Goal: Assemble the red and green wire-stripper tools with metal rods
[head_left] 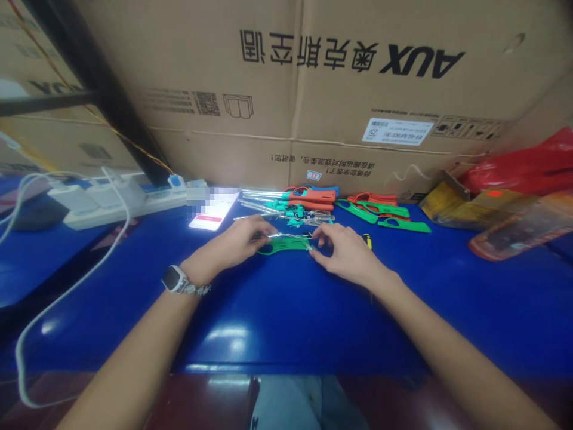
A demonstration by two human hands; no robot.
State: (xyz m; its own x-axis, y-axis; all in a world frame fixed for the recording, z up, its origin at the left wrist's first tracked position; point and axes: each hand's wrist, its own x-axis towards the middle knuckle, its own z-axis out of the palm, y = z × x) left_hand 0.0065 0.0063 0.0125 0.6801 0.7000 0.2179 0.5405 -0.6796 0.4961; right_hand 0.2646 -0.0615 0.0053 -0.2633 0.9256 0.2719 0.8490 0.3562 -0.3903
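A green plastic lighter shell [283,245] lies flat on the blue table [313,310] between my hands. My left hand [237,242], with a watch on its wrist, has its fingers curled over the shell's left end. My right hand [342,251] pinches the shell's right end, where thin wires and a small metal part show. What exactly the right fingertips pinch is too small to tell.
Behind the hands lie several orange and green lighter bodies with metal tubes [295,203] and loose green and orange shells [385,214]. A phone [213,209] lies at the left, a white power strip [111,200] further left. Cardboard boxes [313,89] wall the back. Bags [514,209] sit at right.
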